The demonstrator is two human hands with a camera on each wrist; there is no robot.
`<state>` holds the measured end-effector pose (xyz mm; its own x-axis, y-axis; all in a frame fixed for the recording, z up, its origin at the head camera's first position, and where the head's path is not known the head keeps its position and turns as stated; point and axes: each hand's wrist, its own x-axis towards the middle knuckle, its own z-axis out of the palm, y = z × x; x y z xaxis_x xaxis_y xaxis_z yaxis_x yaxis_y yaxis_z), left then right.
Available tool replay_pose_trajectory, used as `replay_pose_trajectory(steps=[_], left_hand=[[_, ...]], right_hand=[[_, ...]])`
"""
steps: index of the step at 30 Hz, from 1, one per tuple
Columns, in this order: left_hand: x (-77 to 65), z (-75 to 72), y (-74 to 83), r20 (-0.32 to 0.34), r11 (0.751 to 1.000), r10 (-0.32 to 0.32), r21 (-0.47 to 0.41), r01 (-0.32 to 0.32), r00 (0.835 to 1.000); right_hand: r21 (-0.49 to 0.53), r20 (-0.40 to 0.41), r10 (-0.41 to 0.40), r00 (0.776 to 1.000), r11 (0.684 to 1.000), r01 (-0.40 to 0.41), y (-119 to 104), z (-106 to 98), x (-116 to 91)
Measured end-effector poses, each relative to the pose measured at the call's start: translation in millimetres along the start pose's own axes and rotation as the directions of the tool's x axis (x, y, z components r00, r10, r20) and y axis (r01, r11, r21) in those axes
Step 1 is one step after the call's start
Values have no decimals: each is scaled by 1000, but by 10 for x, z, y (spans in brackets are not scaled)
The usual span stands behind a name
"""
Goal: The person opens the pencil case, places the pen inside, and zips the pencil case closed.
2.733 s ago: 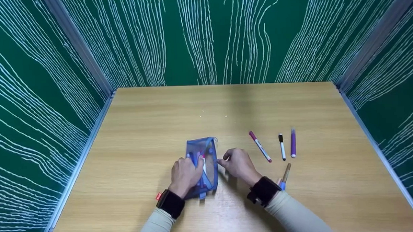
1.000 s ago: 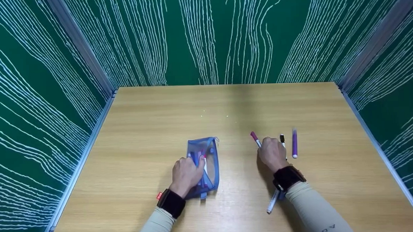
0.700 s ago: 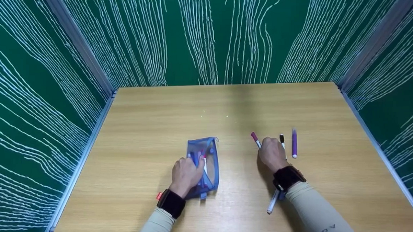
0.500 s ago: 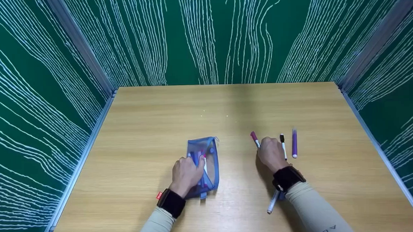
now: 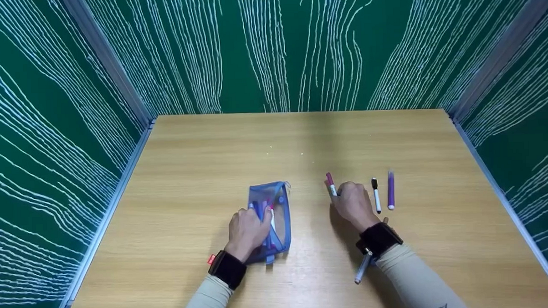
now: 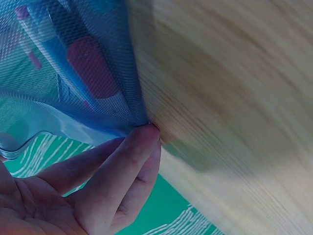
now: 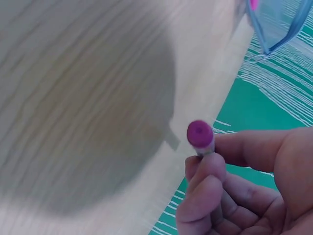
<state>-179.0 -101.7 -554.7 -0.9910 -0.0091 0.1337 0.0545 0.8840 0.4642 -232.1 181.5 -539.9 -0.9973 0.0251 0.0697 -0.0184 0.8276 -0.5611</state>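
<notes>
In the head view, the right hand grasps a magenta-capped marker over the surface, right of a blue mesh pouch gripped by the left hand. The left wrist view shows fingertips at the pouch's edge; the mesh is probably light and limp (squeezing could collapse its mouth), so hold the rim. In the right wrist view, thumb and fingers pinch the marker, likely light, stiff and slick: best taken mid-barrel.
</notes>
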Motion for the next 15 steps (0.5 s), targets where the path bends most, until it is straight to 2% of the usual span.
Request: replay_pose_trajectory(steps=[5, 9, 11, 15], left_hand=[[0, 2, 7, 15, 1000, -4, -4, 4, 1000], [-2, -1, 10, 25, 1000, -12, 2, 12, 1000], [-4, -3, 9, 25, 1000, -12, 3, 12, 1000], [-7, 2, 4, -5, 1000, 3, -2, -3, 1000]], right_hand=[[125, 83, 36, 996, 991, -46, -83, 7, -59], [173, 143, 55, 988, 982, -80, -156, 30, -96], [178, 157, 66, 985, 979, -94, -192, 49, -111], [166, 136, 47, 990, 984, -69, -257, 93, -152]])
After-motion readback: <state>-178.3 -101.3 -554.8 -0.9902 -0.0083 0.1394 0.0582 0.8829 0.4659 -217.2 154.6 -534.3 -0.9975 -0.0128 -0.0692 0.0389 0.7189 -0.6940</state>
